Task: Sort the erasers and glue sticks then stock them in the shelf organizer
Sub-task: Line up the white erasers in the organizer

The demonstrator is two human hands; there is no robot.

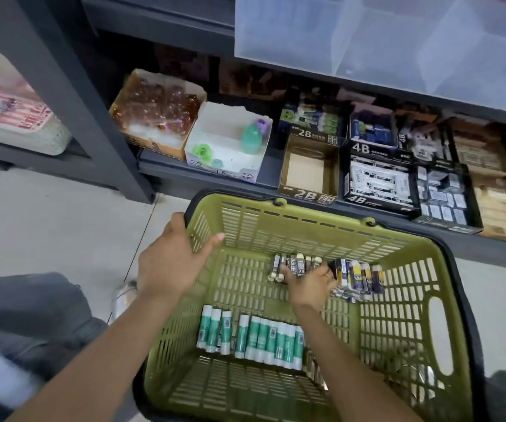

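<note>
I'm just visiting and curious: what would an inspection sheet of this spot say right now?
Surface: pale tiled floor; green basket stands on it before a dark shelf.
Job's things: green glue sticks in a row, 2B erasers and blue glue sticks in the basket; 2B box on the shelf is empty.
Clutter: nothing seen.
Grippers: left hand open on the basket rim; right hand over the erasers, grip hidden.
Cables: nothing seen.
Surroundings: 4B box, clear bins above.

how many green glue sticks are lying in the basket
10 green-and-white glue sticks, lying side by side on the floor of the olive plastic basket, nearest the person: three on the left, a small gap, then seven. The right forearm may hide more at the row's right end.
</note>
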